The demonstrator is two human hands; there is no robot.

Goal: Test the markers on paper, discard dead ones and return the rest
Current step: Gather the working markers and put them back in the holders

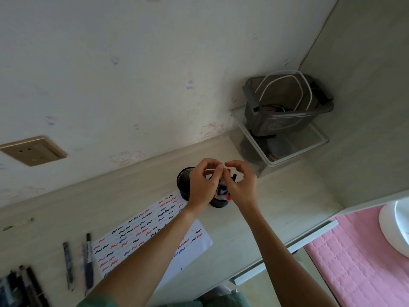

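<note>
A black mesh pen cup (184,181) stands on the desk at the wall, and a second black cup (218,203) sits just in front of it. Over these cups a bunch of markers (222,191) with red, blue and black caps stands upright. My left hand (202,183) and my right hand (241,185) curl round the bunch from either side, fingertips meeting at the top. The white test paper (152,231), covered in red, blue and black squiggles, lies under my left forearm.
Two loose pens (68,265) (89,260) lie left of the paper, with several more pens (20,284) at the bottom left. A grey basket (285,120) sits in a clear box (309,149) at the corner. Wall socket (33,150) at the left; pink bedding (365,258) beyond the desk's right edge.
</note>
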